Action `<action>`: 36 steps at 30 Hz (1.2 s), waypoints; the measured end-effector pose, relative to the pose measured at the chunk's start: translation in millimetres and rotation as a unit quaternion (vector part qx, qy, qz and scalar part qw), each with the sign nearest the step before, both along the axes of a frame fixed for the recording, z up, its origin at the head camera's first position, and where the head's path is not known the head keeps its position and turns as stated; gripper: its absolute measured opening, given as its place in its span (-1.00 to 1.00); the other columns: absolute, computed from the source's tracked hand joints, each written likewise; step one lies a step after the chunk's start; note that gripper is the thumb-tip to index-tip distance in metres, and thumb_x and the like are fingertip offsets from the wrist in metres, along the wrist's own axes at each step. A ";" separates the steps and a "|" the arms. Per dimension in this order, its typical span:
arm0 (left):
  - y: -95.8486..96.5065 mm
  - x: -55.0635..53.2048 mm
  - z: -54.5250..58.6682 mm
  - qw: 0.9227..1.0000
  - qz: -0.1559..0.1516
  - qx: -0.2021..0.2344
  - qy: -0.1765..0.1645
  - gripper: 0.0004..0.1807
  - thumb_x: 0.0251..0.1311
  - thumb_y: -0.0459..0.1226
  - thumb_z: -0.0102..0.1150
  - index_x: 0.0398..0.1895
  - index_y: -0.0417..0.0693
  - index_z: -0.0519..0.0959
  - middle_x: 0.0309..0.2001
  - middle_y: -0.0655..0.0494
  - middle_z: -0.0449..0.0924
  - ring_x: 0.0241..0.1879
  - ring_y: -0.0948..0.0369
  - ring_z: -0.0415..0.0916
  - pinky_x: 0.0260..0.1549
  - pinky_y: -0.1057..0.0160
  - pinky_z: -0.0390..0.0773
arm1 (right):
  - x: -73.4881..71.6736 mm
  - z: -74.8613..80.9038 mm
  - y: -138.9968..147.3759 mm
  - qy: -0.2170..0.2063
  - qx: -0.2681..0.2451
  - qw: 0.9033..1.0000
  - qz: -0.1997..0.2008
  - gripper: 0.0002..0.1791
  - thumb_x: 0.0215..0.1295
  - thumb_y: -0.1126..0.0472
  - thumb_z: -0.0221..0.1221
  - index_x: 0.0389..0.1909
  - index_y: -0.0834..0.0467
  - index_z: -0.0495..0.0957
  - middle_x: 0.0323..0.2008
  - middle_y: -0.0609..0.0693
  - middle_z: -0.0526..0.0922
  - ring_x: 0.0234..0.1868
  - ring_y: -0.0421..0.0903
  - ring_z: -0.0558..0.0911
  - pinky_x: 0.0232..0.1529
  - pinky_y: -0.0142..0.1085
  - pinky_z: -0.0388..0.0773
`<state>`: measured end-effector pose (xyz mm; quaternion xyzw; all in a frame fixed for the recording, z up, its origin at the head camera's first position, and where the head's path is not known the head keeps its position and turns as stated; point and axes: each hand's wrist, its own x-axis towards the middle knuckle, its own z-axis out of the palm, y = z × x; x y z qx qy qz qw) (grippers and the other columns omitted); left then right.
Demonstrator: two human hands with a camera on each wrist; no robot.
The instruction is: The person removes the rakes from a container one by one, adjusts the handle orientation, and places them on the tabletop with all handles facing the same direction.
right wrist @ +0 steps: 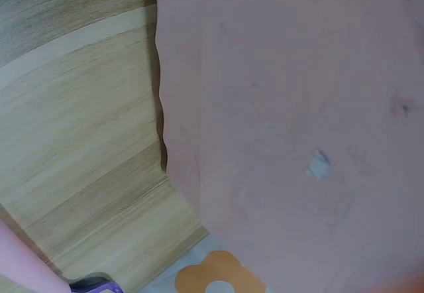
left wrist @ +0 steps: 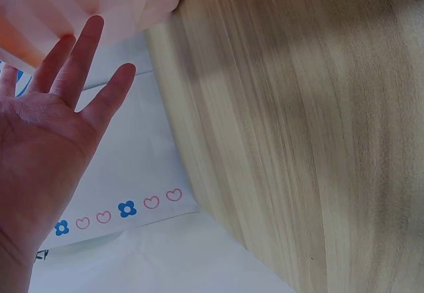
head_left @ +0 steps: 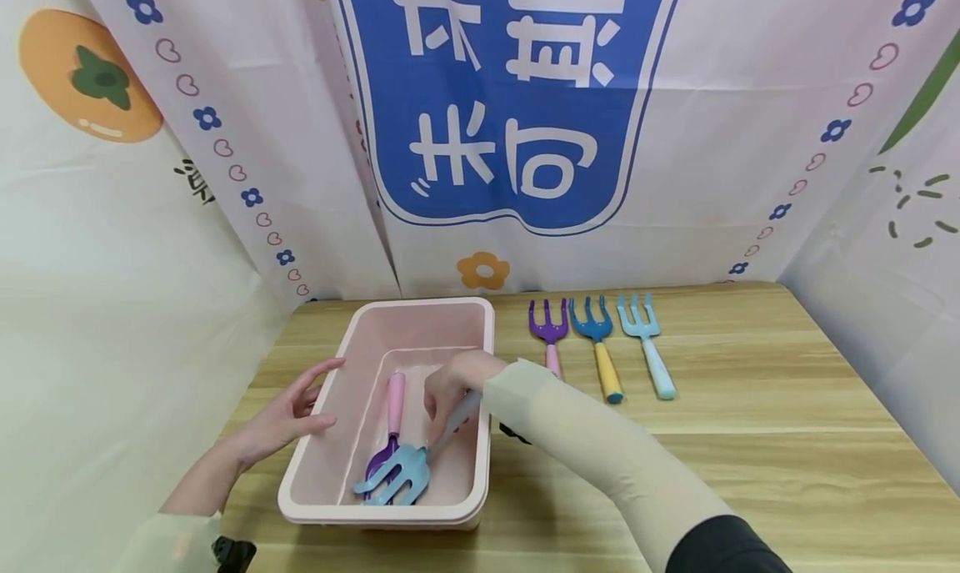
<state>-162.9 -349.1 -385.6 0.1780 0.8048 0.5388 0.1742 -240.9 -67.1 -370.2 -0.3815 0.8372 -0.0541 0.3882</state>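
Observation:
A pink plastic bin (head_left: pixel 382 515) stands on the left part of the table. Inside it, my right hand (head_left: pixel 453 389) grips the handle of a light blue garden fork (head_left: pixel 411 471), whose tines point toward the bin's front. Under that fork lies a hand tool with a pink handle (head_left: pixel 395 406) and a purple head; the head is partly covered, so its kind is unclear. At the bin's left side, my left hand (head_left: pixel 281 424) has its fingers spread, close to the rim. The left wrist view shows this hand (left wrist: pixel 46 140) with nothing in its palm.
Right of the bin, a purple fork with a pink handle (head_left: pixel 549 329), a blue fork with a yellow handle (head_left: pixel 608 371) and another light blue fork (head_left: pixel 655 360) lie side by side on the wooden table (head_left: pixel 750 406). A printed cloth (head_left: pixel 675 248) hangs behind the table.

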 end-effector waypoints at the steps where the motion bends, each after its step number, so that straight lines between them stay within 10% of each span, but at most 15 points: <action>1: 0.2 -0.3 0.2 1.000 0.000 -0.001 0.000 -0.17 0.33 -0.41 0.10 0.54 0.08 -0.09 0.28 -0.57 0.18 0.02 -0.04 0.52 -0.17 0.07 0.62 | -0.1 0.4 0.3 -0.006 -0.003 1.000 -0.002 -0.74 0.18 -0.07 0.34 -0.45 0.04 0.68 -0.50 -0.11 0.65 -0.52 -0.26 0.50 -0.48 -0.46 0.40; 17: 3.3 -1.0 -0.2 1.000 -0.003 -0.004 0.000 -0.16 0.34 -0.39 0.11 0.54 0.08 -0.11 0.31 -0.57 0.13 0.07 -0.24 0.44 -0.16 0.09 0.61 | -5.0 3.5 4.8 0.004 -0.078 0.997 0.008 -0.86 0.17 0.12 0.38 -0.52 0.04 0.71 -0.59 -0.14 0.62 -0.58 -0.29 0.47 -0.53 -0.48 0.38; 36: -0.5 1.3 -0.2 1.000 -0.002 0.009 -0.006 -0.19 0.35 -0.40 0.08 0.54 0.10 -0.09 0.30 -0.57 0.14 0.04 -0.02 0.51 -0.17 0.05 0.62 | -15.6 61.6 31.9 -0.017 -0.158 0.986 0.049 -0.86 0.23 0.16 0.33 -0.49 0.08 0.70 -0.55 -0.08 0.64 -0.57 -0.27 0.45 -0.50 -0.45 0.38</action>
